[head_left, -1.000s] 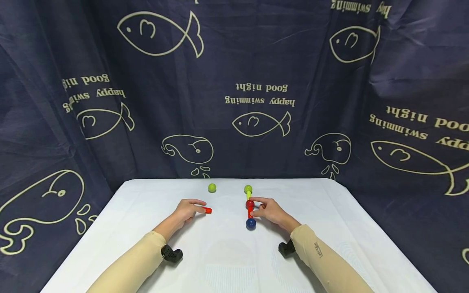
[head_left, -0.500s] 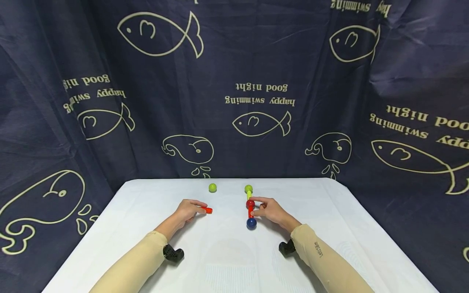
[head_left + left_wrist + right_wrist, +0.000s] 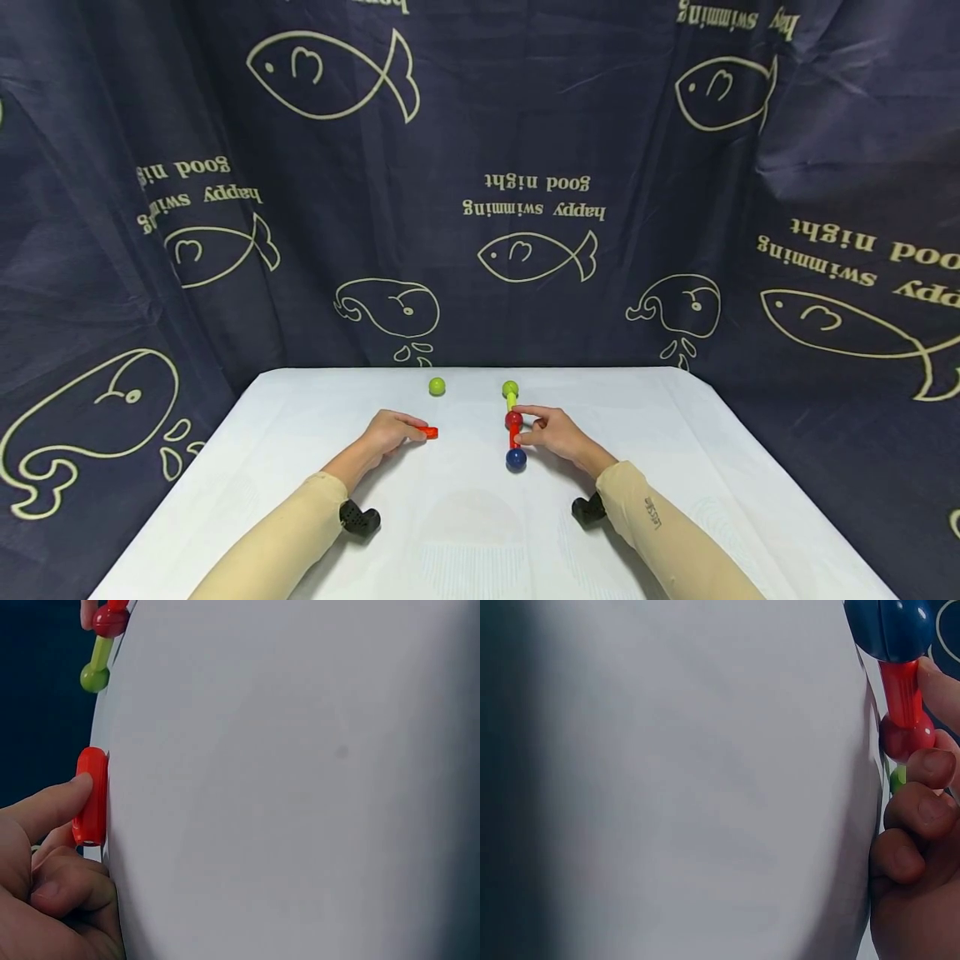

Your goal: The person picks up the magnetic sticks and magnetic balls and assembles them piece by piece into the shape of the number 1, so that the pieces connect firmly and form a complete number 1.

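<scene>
My left hand (image 3: 388,433) pinches a short red rod (image 3: 91,796) between thumb and fingers, low at the white table; its other fingers are curled. To the right, a ball-and-rod chain lies on the table: a green ball (image 3: 510,388), a yellow-green rod (image 3: 512,402), a dark red ball (image 3: 907,737), a red rod (image 3: 902,691) and a dark blue ball (image 3: 891,628) at the near end. My right hand (image 3: 557,432) holds this chain, thumb at the red rod and index finger at the dark red ball. In the right wrist view its remaining fingers are curled, partly covering the far end.
A loose green ball (image 3: 437,387) lies near the table's back edge, beyond my left hand. The white-covered table (image 3: 465,517) runs back to a dark blue curtain (image 3: 525,317) with fish drawings. A black device (image 3: 360,518) sits at my left wrist, another black device (image 3: 588,510) at my right.
The left hand has shifted very slightly to the right with the red rod. The right hand keeps its place on the chain. The whole head view has moved a little.
</scene>
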The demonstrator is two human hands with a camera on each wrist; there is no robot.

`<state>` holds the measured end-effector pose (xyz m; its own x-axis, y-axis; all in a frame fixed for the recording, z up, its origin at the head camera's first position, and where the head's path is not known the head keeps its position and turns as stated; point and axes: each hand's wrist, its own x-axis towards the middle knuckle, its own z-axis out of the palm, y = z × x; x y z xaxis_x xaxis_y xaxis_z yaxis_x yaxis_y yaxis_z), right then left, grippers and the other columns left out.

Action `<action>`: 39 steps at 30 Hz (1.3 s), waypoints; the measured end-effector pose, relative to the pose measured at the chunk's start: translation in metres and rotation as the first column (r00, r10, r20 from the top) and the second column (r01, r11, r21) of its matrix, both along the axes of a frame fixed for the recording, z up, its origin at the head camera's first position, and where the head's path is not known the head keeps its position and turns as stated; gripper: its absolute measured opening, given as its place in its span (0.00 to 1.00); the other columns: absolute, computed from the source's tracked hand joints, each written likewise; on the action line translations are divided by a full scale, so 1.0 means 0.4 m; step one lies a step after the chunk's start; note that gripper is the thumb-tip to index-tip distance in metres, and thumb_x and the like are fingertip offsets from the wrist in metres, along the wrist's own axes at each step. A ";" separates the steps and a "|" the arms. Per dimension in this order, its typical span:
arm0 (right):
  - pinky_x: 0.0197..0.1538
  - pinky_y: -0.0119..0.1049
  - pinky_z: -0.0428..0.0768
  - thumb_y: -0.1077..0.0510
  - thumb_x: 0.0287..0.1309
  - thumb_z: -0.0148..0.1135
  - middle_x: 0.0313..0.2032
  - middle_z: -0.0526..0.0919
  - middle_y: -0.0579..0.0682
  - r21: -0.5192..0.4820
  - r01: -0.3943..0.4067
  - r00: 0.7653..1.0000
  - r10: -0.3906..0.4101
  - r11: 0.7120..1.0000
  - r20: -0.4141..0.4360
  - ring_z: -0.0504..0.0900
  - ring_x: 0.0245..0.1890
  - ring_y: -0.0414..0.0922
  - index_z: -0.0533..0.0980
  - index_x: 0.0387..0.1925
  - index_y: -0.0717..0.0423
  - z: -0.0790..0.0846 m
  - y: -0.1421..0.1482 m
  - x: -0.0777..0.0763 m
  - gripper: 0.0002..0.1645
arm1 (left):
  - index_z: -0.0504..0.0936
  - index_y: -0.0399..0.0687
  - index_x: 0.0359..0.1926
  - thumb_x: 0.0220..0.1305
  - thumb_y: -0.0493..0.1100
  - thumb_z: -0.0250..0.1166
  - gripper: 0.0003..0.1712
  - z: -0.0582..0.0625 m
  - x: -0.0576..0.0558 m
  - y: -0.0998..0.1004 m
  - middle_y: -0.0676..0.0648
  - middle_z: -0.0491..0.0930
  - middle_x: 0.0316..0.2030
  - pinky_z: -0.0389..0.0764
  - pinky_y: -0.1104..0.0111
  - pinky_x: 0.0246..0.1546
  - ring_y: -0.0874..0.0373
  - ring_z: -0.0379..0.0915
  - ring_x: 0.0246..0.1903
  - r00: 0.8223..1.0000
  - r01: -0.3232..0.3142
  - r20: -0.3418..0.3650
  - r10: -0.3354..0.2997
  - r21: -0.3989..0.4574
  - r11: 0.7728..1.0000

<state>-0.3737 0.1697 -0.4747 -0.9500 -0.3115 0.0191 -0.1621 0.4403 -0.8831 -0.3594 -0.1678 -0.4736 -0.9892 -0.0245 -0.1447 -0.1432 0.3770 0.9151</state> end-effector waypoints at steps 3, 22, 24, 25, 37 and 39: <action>0.24 0.30 0.58 0.57 0.52 0.77 0.18 0.66 0.43 -0.002 0.004 1.000 -0.004 1.000 0.006 0.61 0.20 0.40 0.77 0.64 0.49 0.002 0.001 0.001 0.36 | 0.90 0.42 0.43 0.49 0.35 0.75 0.17 0.003 0.001 0.003 0.50 0.81 0.25 0.58 0.72 0.14 0.64 0.49 0.11 1.000 0.005 -0.010 -0.005 -0.016 1.000; 0.26 0.31 0.57 0.55 0.51 0.78 0.20 0.67 0.44 0.010 0.020 0.999 -0.021 1.000 0.027 0.62 0.22 0.41 0.78 0.63 0.46 0.000 -0.002 -0.002 0.36 | 0.91 0.40 0.37 0.45 0.35 0.77 0.14 0.002 0.009 0.008 0.43 0.84 0.43 0.60 0.71 0.20 0.60 0.57 0.21 0.999 0.024 -0.039 -0.028 -0.088 0.996; 0.25 0.31 0.57 0.55 0.51 0.78 0.20 0.66 0.44 0.013 0.023 0.999 -0.023 1.000 0.023 0.62 0.22 0.40 0.78 0.63 0.46 0.000 -0.002 -0.005 0.36 | 0.91 0.40 0.37 0.45 0.35 0.77 0.13 0.003 0.006 0.010 0.43 0.84 0.45 0.60 0.70 0.23 0.58 0.60 0.26 0.998 0.036 -0.044 -0.041 -0.103 0.994; 0.25 0.31 0.57 0.55 0.51 0.78 0.20 0.66 0.44 0.011 0.025 0.999 -0.025 1.000 0.021 0.61 0.21 0.40 0.78 0.63 0.46 -0.001 -0.001 -0.006 0.36 | 0.91 0.40 0.36 0.45 0.35 0.77 0.13 0.004 0.006 0.012 0.42 0.84 0.45 0.60 0.70 0.24 0.58 0.60 0.28 0.998 0.041 -0.046 -0.046 -0.107 0.993; 0.27 0.31 0.57 0.54 0.49 0.79 0.21 0.66 0.44 0.009 0.036 0.999 -0.037 0.999 0.023 0.62 0.23 0.41 0.79 0.62 0.45 -0.005 0.000 -0.010 0.36 | 0.91 0.39 0.32 0.43 0.34 0.78 0.11 0.009 0.016 0.027 0.44 0.87 0.40 0.69 0.70 0.34 0.55 0.73 0.38 0.993 0.048 -0.099 -0.066 -0.177 0.983; 0.26 0.31 0.57 0.54 0.49 0.79 0.21 0.66 0.44 0.009 0.032 0.999 -0.032 0.999 0.024 0.62 0.22 0.40 0.79 0.63 0.45 -0.008 0.000 -0.007 0.36 | 0.91 0.39 0.30 0.41 0.34 0.78 0.10 0.009 0.022 0.031 0.46 0.87 0.36 0.69 0.70 0.31 0.55 0.72 0.35 0.991 0.054 -0.108 -0.078 -0.208 0.977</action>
